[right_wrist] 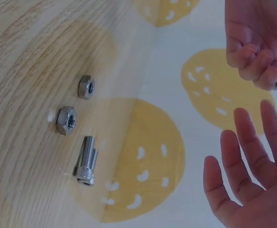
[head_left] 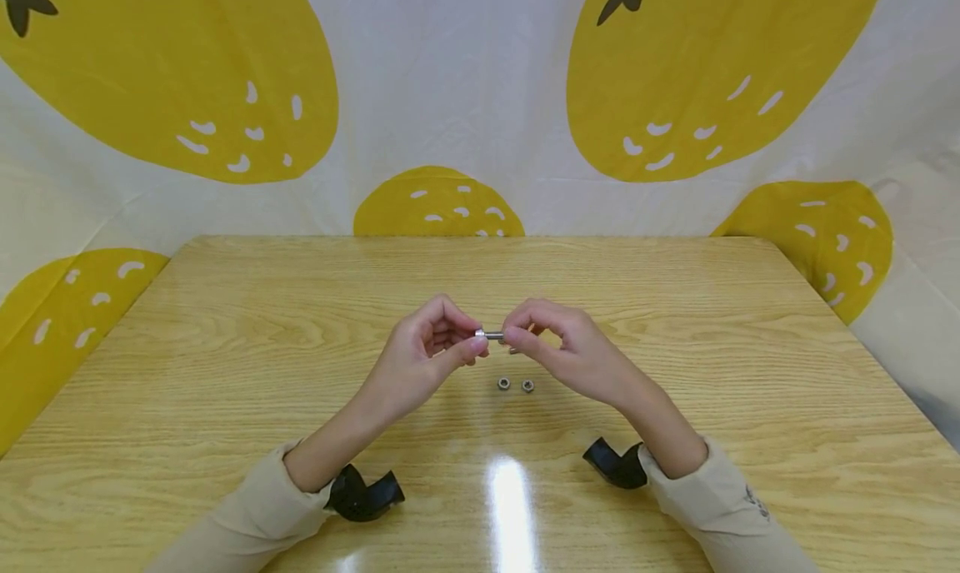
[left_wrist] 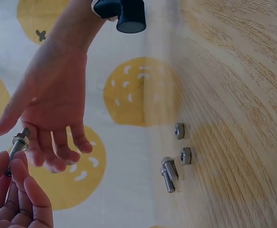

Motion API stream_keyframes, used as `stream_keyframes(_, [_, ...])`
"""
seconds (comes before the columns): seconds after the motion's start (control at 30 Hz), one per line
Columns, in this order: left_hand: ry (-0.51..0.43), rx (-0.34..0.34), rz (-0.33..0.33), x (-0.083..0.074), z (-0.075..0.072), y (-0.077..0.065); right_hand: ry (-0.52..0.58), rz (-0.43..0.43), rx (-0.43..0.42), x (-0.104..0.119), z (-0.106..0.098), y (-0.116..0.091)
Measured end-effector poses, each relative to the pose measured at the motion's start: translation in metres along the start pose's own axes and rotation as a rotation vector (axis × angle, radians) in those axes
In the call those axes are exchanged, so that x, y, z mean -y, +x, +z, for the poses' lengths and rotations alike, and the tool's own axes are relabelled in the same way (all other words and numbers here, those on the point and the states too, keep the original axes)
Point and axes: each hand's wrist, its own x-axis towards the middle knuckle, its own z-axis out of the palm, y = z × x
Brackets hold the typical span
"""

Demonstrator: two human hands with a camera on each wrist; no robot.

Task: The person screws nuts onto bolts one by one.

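In the left wrist view, my left hand (left_wrist: pixel 19 204) pinches a silver bolt (left_wrist: pixel 14 154) near its head, between thumb and fingers. A hex nut (left_wrist: pixel 20 140) sits around its threaded shank near the tip. My right hand (left_wrist: pixel 57 99) is at the tip end, its thumb and fingers spread on either side of the nut. From the right wrist, the right fingers (right_wrist: pixel 245 164) look nearly straight beside the nut. From the head, the left hand (head_left: pixel 420 352) and right hand (head_left: pixel 573 348) meet over the table, the bolt lying level between their fingertips.
Two loose hex nuts (head_left: pixel 504 384) rest on the wooden table (head_left: pixel 300 306) below the hands. Two more bolts (right_wrist: pixel 86 161) lie side by side close to them, mostly hidden by the right hand from the head. Black wrist mounts (head_left: pixel 363 494) protrude from the sleeves. A patterned curtain (head_left: pixel 450 98) hangs behind.
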Motion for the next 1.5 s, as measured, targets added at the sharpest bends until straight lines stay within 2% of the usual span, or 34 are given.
stream_keyframes(0.13, [0.008,0.000,0.004,0.0008,0.0003,0.0002,-0.023,0.012,0.006,0.0010,-0.0011,-0.0004])
stream_keyframes(0.37, [0.008,-0.006,-0.002,0.0013,0.0005,0.0005,0.019,-0.077,-0.017,0.0027,-0.0013,0.0009])
stream_keyframes(0.47, [0.007,-0.006,-0.004,0.0012,0.0003,0.0004,0.035,-0.091,-0.020,0.0028,-0.0013,0.0007])
stream_keyframes(0.77, [0.004,0.004,0.005,0.0016,-0.0001,0.0002,0.030,-0.067,-0.032,0.0011,0.0002,0.0008])
stream_keyframes(1.0, [0.011,0.004,-0.004,0.0005,0.0012,0.0004,0.034,0.002,-0.005,0.0005,0.0008,0.0015])
stream_keyframes(1.17, [0.010,0.004,-0.007,0.0015,0.0011,0.0005,-0.019,0.043,0.011,0.0022,-0.0009,0.0003])
stream_keyframes(1.5, [0.016,-0.006,-0.022,-0.0001,0.0008,0.0002,-0.003,-0.060,-0.006,0.0036,-0.0011,-0.0001])
